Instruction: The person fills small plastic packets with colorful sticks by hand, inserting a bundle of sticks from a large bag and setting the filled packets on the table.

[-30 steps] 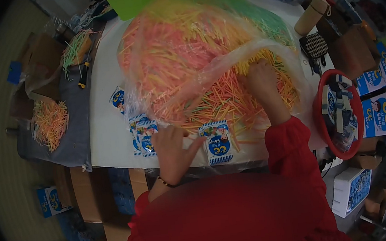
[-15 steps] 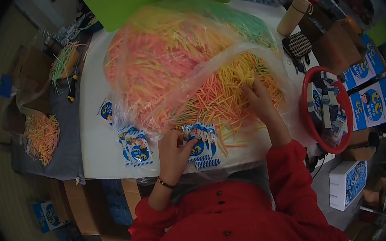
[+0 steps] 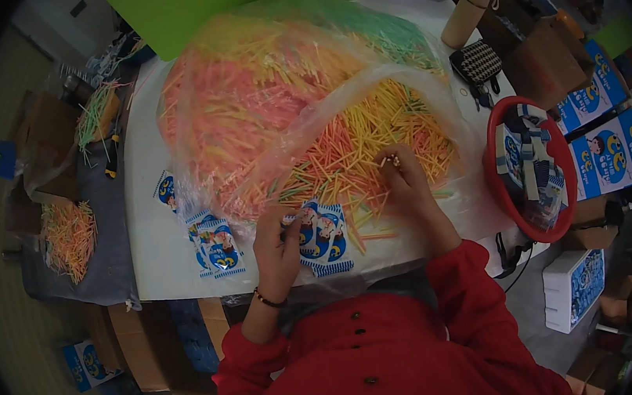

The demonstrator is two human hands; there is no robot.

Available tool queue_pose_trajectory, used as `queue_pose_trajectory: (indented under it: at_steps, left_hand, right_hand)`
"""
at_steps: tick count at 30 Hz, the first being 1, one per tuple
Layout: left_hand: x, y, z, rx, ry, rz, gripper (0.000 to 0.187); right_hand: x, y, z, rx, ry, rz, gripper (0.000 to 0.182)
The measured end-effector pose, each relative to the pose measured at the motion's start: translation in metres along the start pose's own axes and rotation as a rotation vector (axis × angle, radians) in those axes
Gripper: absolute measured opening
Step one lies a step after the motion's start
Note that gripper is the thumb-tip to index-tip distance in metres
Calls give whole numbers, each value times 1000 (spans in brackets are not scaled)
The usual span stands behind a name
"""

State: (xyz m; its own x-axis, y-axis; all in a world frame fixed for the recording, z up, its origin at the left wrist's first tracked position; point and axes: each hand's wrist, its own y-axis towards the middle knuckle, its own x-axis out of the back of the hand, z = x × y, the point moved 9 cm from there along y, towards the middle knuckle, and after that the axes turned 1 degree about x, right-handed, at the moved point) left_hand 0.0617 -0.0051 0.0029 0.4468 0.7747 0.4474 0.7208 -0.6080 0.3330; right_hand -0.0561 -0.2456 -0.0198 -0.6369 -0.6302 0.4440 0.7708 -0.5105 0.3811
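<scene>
A big clear plastic bag point(image 3: 298, 117) lies open on the table, full of thin pink, yellow, orange and green sticks point(image 3: 338, 151). At the bag's mouth, my right hand point(image 3: 410, 190) is closed round a small bunch of sticks point(image 3: 390, 161), their ends poking out above the fingers. My left hand point(image 3: 277, 250) is pinched near the table's front edge, with the whitish edge of a packet point(image 3: 289, 219) between thumb and fingers; the rest of it is hidden. Right beside that hand lies a pile of blue-and-white printed packets point(image 3: 325, 236). More packets point(image 3: 217, 247) lie to its left.
A red basin point(image 3: 494, 179) holding filled packets stands at the right. Beyond it are printed blue boxes point(image 3: 610, 149). A beige flask point(image 3: 467, 13) and a checked pouch point(image 3: 475, 62) sit at the back right. Loose sticks point(image 3: 70, 239) lie on a grey surface at the left.
My right hand has drawn back from the sticks toward me, now with a bunch in its fingers. My left hand's thumb has come off the packet pile and pinches a packet's edge.
</scene>
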Motion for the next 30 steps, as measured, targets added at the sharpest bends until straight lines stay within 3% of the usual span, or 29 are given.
queue_pose_trajectory:
  at_steps: [1,3,4,6,9,13,15,16,18,21,25,28,30]
  left_hand:
    - [-1,-1,2,0,1,-2,18]
    - [-2,-1,18,224,-586,-53,17]
    - [-1,2,11,223,-586,-55,17]
    - [-7,5,8,406,-906,-58,22]
    - [-14,5,25,512,-1094,-19,20]
    - [-22,1,39,652,-1299,-26,19]
    - [-26,-1,38,670,-1254,-29,17]
    - [-27,-1,36,670,-1253,-30,17]
    - [-34,-2,27,684,-1236,40,17]
    - [-41,-8,29,698,-1200,115,17]
    - [-34,-7,28,678,-1185,75,18]
    - [-28,-5,28,679,-1177,58,18]
    - [-31,-4,27,704,-1187,75,17]
  right_hand:
    - [0,-1,-3,2,1,1,15]
    - [-7,-11,-39,-405,503,-51,12]
    - [-8,-9,-37,-404,503,-49,12]
    - [12,-5,-39,-397,719,-326,13]
    - [25,-1,-47,-489,949,-388,17]
    - [24,2,-49,-629,777,-191,21]
    - [18,20,-27,-356,0,-23,29]
    - [11,25,-12,-356,1,-23,29]
    - [-4,33,18,-303,-534,126,34]
    - [-27,35,33,-146,-605,183,36]
    - [-28,36,3,-161,-484,203,30]
    - [-14,33,12,-14,-448,71,20]
    - [-1,26,10,-86,131,-92,10]
